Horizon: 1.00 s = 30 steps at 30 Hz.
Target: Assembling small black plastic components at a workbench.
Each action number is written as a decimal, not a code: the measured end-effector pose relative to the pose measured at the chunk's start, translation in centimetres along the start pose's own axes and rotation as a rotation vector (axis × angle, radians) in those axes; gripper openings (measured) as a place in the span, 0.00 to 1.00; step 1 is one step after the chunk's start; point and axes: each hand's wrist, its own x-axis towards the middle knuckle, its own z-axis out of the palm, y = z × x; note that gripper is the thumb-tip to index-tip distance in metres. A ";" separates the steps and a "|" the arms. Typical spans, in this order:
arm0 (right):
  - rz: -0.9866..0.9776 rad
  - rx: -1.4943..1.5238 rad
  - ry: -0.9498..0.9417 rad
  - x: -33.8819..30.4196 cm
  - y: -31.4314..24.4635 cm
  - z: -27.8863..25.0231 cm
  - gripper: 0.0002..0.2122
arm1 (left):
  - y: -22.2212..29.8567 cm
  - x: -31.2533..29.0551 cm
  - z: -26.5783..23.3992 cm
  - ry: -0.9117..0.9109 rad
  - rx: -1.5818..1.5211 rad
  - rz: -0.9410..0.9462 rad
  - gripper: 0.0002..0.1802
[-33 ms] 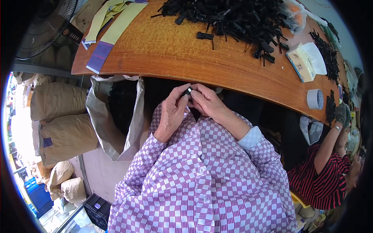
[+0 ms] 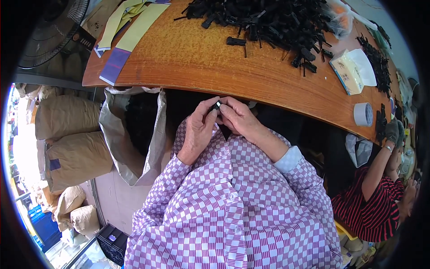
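Note:
My left hand and my right hand meet just off the table's front edge, in front of my chest. Between their fingertips they pinch a small black part with a pale spot showing on it. Fingers of both hands are closed around it and cover most of it, so its full shape is hidden. Beyond them, on the wooden table, lies a big heap of black plastic parts with thin stems. One such piece lies at the heap's near edge.
Left of my hands hangs an open woven sack with dark contents. Yellow and purple paper strips lie at the table's left. A tissue box and tape roll stand right. A gloved person works at far right.

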 end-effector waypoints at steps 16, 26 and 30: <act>-0.039 0.206 0.084 -1.0 -2.7 2.4 0.09 | 2.4 0.6 -0.1 0.017 -0.043 0.051 0.16; -0.134 0.170 0.022 -1.4 -1.4 1.2 0.10 | 3.3 0.4 0.0 -0.049 -0.146 -0.048 0.18; -0.138 0.138 0.029 -1.5 -1.4 1.1 0.11 | 3.5 0.3 0.3 -0.050 -0.128 -0.049 0.18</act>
